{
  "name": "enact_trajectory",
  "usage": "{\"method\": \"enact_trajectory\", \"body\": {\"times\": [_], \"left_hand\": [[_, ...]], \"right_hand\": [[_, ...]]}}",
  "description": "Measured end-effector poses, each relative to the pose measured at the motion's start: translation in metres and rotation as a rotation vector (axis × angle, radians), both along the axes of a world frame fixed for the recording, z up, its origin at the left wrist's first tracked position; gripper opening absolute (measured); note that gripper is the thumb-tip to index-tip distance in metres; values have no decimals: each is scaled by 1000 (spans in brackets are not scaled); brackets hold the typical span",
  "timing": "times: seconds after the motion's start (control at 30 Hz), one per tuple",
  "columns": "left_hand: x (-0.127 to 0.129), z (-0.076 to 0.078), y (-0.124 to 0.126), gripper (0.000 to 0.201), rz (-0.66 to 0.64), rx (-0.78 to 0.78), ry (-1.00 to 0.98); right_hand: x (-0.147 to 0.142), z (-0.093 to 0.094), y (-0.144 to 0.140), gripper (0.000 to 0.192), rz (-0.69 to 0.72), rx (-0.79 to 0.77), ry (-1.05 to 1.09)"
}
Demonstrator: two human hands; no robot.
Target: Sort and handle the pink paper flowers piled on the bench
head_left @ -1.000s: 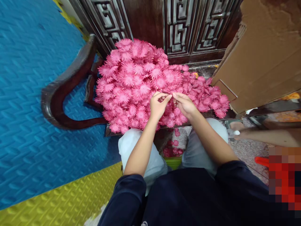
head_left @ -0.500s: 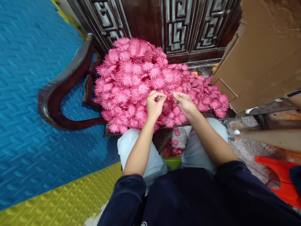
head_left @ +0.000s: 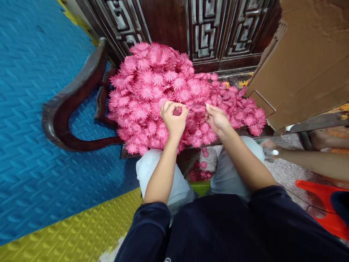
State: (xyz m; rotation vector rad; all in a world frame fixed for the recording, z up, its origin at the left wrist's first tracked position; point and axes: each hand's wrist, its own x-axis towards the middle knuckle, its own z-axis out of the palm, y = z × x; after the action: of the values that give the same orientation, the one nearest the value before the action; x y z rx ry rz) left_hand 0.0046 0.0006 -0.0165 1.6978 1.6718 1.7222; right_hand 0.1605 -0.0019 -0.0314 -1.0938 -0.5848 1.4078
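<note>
A large heap of pink artificial flowers point(head_left: 145, 91) lies on a dark wooden bench in front of me. Above its middle, my left hand point(head_left: 174, 120) has thumb and fingertips pinched together, the fingers bent into a ring. My right hand point(head_left: 218, 119) is to its right, also pinched, with its other fingers curled. Between the two sets of fingertips spans a thin pink flower point(head_left: 196, 107), seen nearly edge-on and blurred against the heap. Its exact hold in each pinch is partly hidden.
A cardboard box point(head_left: 302, 69) stands right of the heap. The bench's curved armrest point(head_left: 58, 116) is at the left, above blue matting point(head_left: 32, 163). Another person's arm point(head_left: 313, 160) reaches in from the right, over a red stool point(head_left: 321, 207). Several flowers point(head_left: 203, 165) lie below the bench.
My hands have moved apart: the left went leftward and slightly up, the right a little to the right. More of the pink flower shows between them. The other person's arm has shifted slightly.
</note>
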Motion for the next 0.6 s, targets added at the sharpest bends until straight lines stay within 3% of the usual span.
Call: {"method": "enact_trajectory", "body": {"times": [0.13,0.23,0.4,0.5,0.6], "left_hand": [[-19,5,6,13,276,-7,-73],[-33,8,10,7,396,-90,47],[-22,2,5,18,301,-220,269],[-8,-2,-4,17,230,-153,292],[2,-2,-12,17,65,-73,278]], "right_hand": [[19,3,7,28,-185,16,30],[18,3,6,25,-127,64,48],[-7,-2,-3,29,81,12,62],[-13,-2,-6,33,98,-8,78],[-14,0,-7,35,87,1,99]]}}
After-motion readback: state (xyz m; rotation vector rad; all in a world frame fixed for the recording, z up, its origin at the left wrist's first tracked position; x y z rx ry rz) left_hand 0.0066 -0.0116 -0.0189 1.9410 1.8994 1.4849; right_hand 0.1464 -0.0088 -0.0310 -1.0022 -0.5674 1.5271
